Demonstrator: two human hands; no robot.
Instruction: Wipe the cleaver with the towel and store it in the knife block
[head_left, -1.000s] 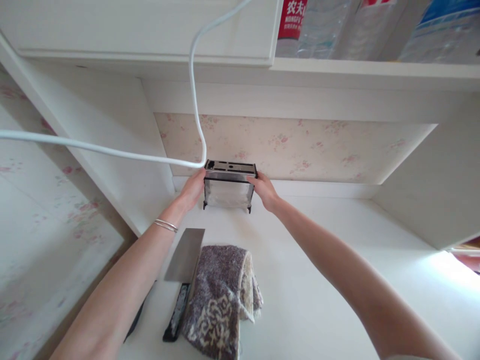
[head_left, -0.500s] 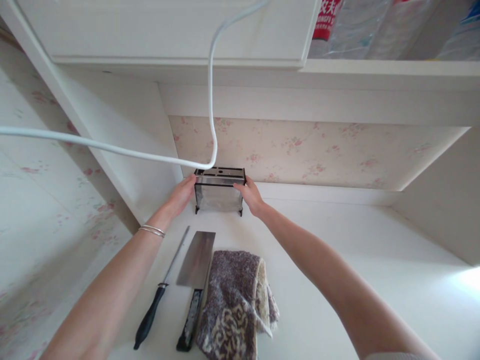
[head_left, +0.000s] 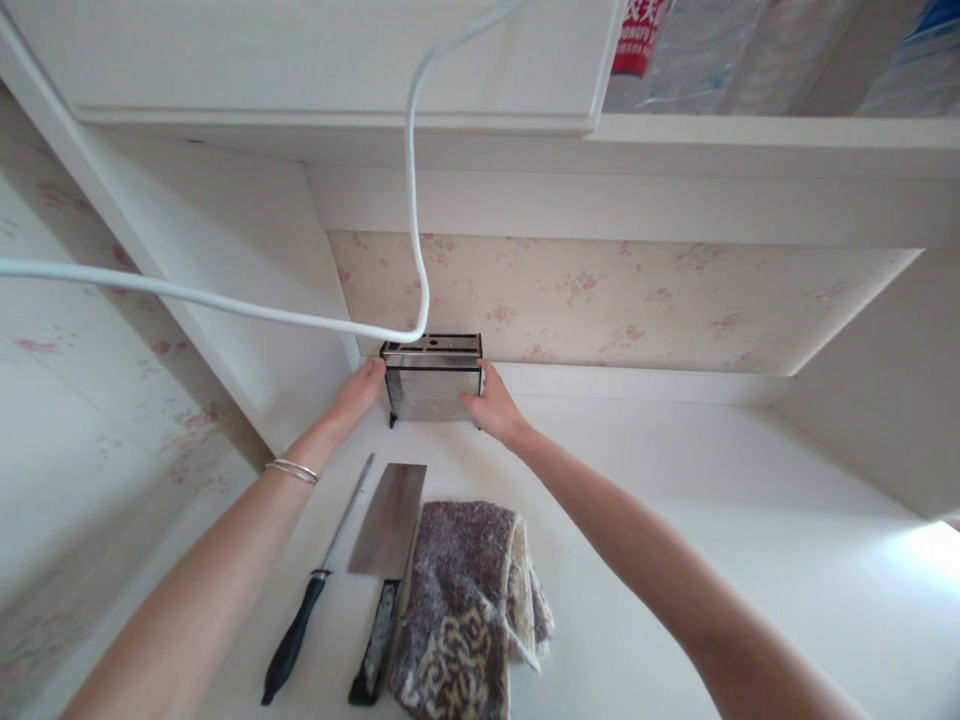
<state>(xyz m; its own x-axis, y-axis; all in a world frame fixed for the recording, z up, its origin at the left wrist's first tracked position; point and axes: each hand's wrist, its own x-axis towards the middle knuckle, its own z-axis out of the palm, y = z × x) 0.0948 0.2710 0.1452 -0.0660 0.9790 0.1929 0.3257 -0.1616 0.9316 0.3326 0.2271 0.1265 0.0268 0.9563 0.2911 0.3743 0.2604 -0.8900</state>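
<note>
Basically, silver-and-black slotted metal box (head_left: 426,393) runs crosswise btwn L hand (head_left: 361,393) & R hand (head_left: 495,405), neither nearer; both grips clasp its ends.

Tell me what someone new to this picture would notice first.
Probably the thick white cable sweeping across the upper left of the view, then the metal-topped box at the back of the counter, with the left grip and right grip at its sides. Nearer the viewer, the broad-bladed cleaver stands out, lying between a black-handled rod and a brown patterned towel.
</note>
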